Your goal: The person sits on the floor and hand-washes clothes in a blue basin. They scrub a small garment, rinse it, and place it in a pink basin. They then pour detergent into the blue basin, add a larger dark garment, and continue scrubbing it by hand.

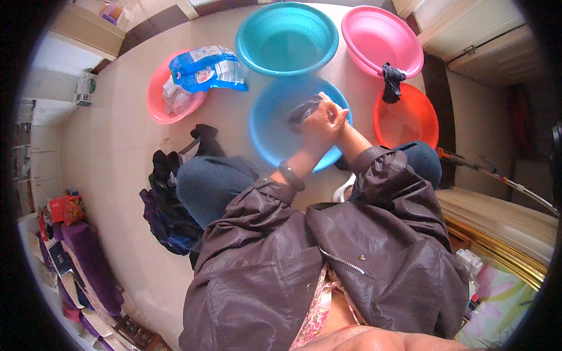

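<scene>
My left hand [317, 120], with a dark band on its wrist, is closed around a wet dark grey cloth [303, 110]. Pressed against it, my right hand [337, 113] grips the same cloth; the overlapping fingers hide part of it. Both hands are over a blue plastic basin [268, 127] on the floor between my knees. Beyond that basin stands a teal basin [244, 48] with water in it. A small dark cloth [392, 83] hangs from the rim of a pink basin [373, 39], down towards a red basin [432, 118].
At left, a coral basin [153, 103] holds white cloth [178, 97], with a blue detergent pouch [206, 70] across its rim. Dark clothes [169, 206] lie beside my left knee. An orange-and-white pole [496, 175] slants at right. Purple fabric [90, 263] lies at far left.
</scene>
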`<state>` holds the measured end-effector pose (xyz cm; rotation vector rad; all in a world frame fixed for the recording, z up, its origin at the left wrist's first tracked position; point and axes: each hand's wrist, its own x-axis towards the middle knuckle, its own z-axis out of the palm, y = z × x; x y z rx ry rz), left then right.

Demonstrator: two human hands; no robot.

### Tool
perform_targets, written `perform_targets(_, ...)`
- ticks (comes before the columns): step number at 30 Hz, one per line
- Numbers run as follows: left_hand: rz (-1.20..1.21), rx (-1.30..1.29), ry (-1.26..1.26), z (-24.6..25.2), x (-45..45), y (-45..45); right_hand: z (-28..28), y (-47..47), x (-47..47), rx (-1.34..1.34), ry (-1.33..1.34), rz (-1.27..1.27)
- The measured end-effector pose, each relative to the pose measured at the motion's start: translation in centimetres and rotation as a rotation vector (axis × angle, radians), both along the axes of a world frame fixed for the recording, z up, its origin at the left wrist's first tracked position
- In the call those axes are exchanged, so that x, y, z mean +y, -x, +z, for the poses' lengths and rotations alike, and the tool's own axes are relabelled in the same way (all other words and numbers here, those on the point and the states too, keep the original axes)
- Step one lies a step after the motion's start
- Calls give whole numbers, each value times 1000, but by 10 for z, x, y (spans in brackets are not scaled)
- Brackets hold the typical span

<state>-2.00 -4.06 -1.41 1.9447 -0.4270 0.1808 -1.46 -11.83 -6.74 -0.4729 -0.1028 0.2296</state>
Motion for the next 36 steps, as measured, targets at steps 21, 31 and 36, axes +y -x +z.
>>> perform_targets(21, 233, -46, 8, -43, 13, -19, -1, 14, 3, 423, 51, -144)
perform_targets(31, 199, 1141, 1087, -97, 60, -71, 59, 14, -18, 499, 760, 166)
perform_targets(36, -126, 1240, 1121, -85, 71, -73, 50, 15, -26, 294, 1071, 333)
